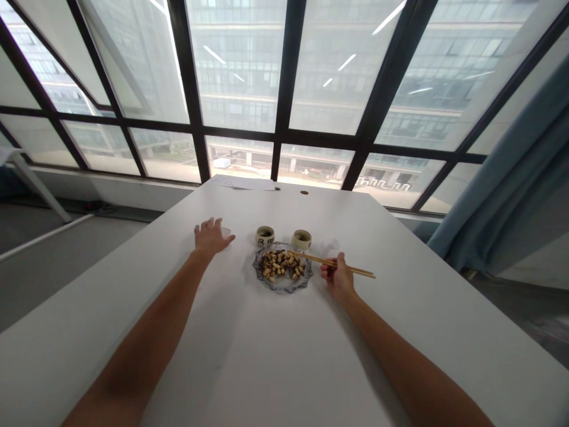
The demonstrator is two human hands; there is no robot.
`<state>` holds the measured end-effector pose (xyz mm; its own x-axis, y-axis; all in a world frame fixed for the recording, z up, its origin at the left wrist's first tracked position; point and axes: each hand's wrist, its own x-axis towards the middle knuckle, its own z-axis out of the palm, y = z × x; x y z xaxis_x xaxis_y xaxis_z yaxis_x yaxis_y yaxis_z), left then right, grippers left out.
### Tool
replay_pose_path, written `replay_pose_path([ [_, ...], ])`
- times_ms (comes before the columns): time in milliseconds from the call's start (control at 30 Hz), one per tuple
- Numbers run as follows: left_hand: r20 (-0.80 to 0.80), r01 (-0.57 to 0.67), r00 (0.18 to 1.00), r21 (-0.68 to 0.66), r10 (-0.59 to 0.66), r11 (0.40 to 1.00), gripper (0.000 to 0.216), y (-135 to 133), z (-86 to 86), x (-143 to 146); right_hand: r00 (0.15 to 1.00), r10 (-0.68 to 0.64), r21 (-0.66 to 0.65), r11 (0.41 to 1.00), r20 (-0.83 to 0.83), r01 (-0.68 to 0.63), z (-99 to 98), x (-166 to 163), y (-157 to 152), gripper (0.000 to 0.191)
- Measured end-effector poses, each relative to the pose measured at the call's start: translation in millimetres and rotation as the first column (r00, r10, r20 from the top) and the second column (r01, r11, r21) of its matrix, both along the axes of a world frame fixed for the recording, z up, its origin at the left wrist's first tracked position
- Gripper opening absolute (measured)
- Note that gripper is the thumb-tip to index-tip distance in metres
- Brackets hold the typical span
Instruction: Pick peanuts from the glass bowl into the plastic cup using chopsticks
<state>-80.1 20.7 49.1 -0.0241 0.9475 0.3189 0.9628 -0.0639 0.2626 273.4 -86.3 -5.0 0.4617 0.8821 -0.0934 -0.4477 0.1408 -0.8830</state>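
Note:
In my right hand [338, 277] is a pair of wooden chopsticks [355, 270], their tips over the far right part of a clear glass dish [284, 289]. Peanuts [271, 264] and some dark pieces fill the dish; whether the tips grip one I cannot tell. My left hand [211, 237] rests on the table at the left, fingers spread, beside a small whitish, see-through item [226, 232] partly hidden behind it. Just beyond the dish stand two small pale-green cups, the left cup [265, 236] with dark characters on its side and the right cup [301, 239].
A crumpled, clear or white item [331, 246] lies beyond my right hand. White papers [249, 183] lie at the far edge of the white table [249, 356], near two round holes. Behind are large windows, with a blue curtain [511, 160] at the right.

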Motion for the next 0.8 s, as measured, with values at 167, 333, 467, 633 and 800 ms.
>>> replay_pose_path([
  [167,0.045,-0.062,0.996,-0.261,0.076,0.963,0.081,6.5,-5.5,-17.5,1.000,0.011,-0.002,1.000,0.009,-0.011,-1.2,-2.9,-4.3,0.048],
  [333,0.026,0.103,0.994,-0.074,-0.102,0.992,0.077,12.4,-15.3,-14.5,0.998,-0.021,0.053,0.998,0.053,0.018,-0.9,-2.8,-5.3,0.050],
  [467,0.009,0.139,0.990,-0.072,-0.138,0.988,0.074,14.1,-18.0,-11.8,0.996,-0.025,0.079,0.997,0.091,0.018,-1.7,-3.4,-6.4,0.052],
  [633,0.046,0.051,0.998,-0.190,-0.043,0.981,0.073,11.8,-12.5,-16.2,0.997,-0.044,0.084,0.996,0.062,0.039,4.3,-3.4,-6.4,0.053],
  [800,0.074,-0.032,0.997,-0.083,0.038,0.996,0.087,5.5,-2.5,6.7,0.991,-0.113,0.178,0.979,0.070,0.099,22.7,16.7,2.5,0.054],
])
